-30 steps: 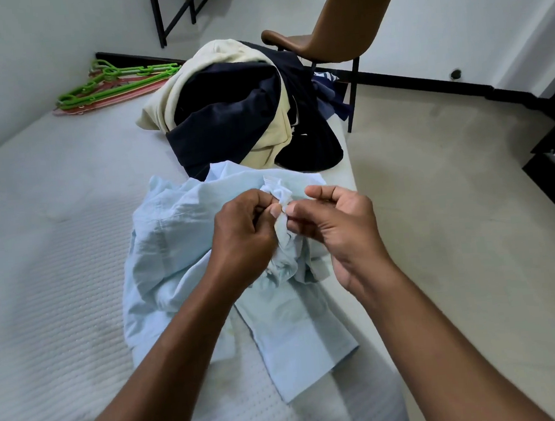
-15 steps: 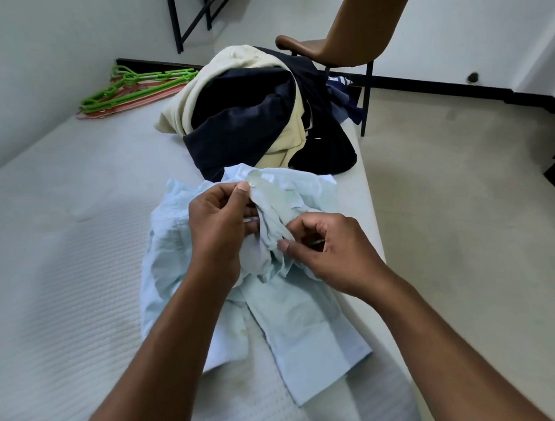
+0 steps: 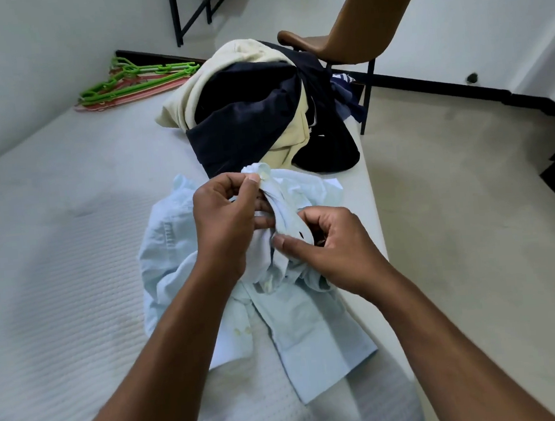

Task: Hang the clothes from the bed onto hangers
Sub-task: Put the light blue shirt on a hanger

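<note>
The left grip (image 3: pixel 230 221) pinches a raised fold of the shirt (image 3: pixel 314 341) beside a button. At its 4 o'clock, the right grip (image 3: pixel 332 242) pinches the same strip by a buttonhole, likely to sort the front for hanging. The shirt lies crumpled on the bed (image 3: pixel 60 313). The 2 grips' goal, the hangers (image 3: pixel 137 83), lie at 10 o'clock, well apart.

From the light blue shirt (image 3: pixel 314 341), bare bed (image 3: pixel 56 263) surface runs wide toward 9 and 7 o'clock. At 12 o'clock the heap of clothes (image 3: pixel 244 119) stands in the way. The hangers (image 3: pixel 134 83) lie at 11 o'clock, bare mattress between. The chair (image 3: pixel 363 18) crowds 1 o'clock.
</note>
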`<control>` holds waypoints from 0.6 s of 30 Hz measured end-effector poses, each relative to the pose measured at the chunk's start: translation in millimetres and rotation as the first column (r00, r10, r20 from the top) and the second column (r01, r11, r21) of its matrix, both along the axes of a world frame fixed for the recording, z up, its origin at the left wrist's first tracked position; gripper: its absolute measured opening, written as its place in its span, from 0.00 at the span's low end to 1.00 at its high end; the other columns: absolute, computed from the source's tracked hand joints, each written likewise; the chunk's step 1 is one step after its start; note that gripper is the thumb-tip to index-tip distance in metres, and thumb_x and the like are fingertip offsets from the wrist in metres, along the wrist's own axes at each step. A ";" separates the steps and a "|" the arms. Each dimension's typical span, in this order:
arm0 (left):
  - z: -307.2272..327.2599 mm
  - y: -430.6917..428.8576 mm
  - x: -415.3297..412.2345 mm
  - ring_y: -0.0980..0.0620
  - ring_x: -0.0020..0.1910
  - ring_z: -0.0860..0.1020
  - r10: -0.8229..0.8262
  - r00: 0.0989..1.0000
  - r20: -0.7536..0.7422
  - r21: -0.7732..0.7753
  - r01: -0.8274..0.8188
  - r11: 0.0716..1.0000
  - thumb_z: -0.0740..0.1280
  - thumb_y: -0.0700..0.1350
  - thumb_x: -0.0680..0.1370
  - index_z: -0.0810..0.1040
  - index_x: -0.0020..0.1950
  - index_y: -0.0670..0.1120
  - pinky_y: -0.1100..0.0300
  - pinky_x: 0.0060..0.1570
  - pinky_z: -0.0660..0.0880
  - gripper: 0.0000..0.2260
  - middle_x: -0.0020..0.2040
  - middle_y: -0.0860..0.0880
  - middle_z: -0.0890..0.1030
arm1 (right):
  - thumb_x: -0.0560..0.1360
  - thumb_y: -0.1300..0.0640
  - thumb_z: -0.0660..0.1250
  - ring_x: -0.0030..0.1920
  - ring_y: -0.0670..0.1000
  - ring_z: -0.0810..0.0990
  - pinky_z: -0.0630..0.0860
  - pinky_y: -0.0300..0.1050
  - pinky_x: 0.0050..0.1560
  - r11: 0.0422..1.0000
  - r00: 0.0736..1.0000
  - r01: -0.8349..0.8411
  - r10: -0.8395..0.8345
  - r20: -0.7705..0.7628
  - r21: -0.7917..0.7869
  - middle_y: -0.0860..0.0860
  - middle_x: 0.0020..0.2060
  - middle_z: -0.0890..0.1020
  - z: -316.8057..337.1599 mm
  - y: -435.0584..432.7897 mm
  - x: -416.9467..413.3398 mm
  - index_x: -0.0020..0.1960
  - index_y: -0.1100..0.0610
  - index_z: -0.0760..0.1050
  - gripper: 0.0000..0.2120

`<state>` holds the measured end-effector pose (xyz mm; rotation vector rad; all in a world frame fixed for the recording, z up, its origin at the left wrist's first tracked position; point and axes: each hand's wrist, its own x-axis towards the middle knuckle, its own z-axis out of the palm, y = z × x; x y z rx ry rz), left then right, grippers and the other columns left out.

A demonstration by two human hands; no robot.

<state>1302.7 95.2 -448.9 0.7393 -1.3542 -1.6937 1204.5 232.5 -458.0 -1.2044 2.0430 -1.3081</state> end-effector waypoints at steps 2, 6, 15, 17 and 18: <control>4.9 1.7 1.5 0.44 0.34 0.83 -0.032 0.999 -0.028 -0.036 0.031 0.999 0.69 0.40 0.82 0.81 0.50 0.33 0.55 0.35 0.81 0.09 0.42 0.35 0.82 | 0.76 0.54 0.77 0.35 0.53 0.80 0.79 0.55 0.38 0.996 0.998 0.063 -0.061 0.031 -0.065 0.52 0.36 0.84 2.6 -1.7 1.8 0.44 0.59 0.82 0.09; 11.1 5.3 7.6 0.46 0.34 0.81 -0.040 0.999 -0.022 -0.346 0.030 0.938 0.70 0.42 0.81 0.83 0.49 0.38 0.53 0.35 0.78 0.07 0.41 0.41 0.84 | 0.80 0.61 0.71 0.44 0.54 0.87 0.83 0.46 0.44 0.925 0.800 0.289 -0.091 0.593 -0.247 0.60 0.48 0.88 29.9 2.2 -2.1 0.57 0.66 0.83 0.10; -18.3 -9.9 1.7 0.42 0.58 0.79 0.330 0.897 0.293 -0.925 0.179 0.335 0.73 0.42 0.76 0.86 0.55 0.47 0.45 0.57 0.74 0.08 0.56 0.49 0.85 | 0.80 0.53 0.70 0.67 0.62 0.81 0.73 0.60 0.73 0.884 0.407 0.375 0.116 0.906 -0.281 0.63 0.67 0.81 42.5 22.1 -41.9 0.71 0.64 0.77 0.23; -26.4 -24.5 5.8 0.39 0.46 0.80 0.462 0.853 0.243 -0.920 0.051 0.389 0.71 0.35 0.73 0.86 0.45 0.44 0.45 0.47 0.76 0.06 0.46 0.46 0.86 | 0.78 0.53 0.71 0.61 0.60 0.84 0.79 0.57 0.66 0.924 0.494 0.316 0.034 0.869 -0.216 0.64 0.63 0.83 44.6 27.6 -44.8 0.66 0.66 0.80 0.21; -27.0 -30.5 8.4 0.38 0.44 0.79 0.525 0.817 0.240 -0.909 -0.001 0.417 0.70 0.34 0.72 0.86 0.44 0.43 0.46 0.45 0.75 0.06 0.44 0.45 0.86 | 0.77 0.54 0.71 0.58 0.59 0.85 0.82 0.54 0.61 0.947 0.553 0.266 0.004 0.833 -0.181 0.64 0.60 0.84 45.5 30.2 -46.5 0.63 0.67 0.81 0.20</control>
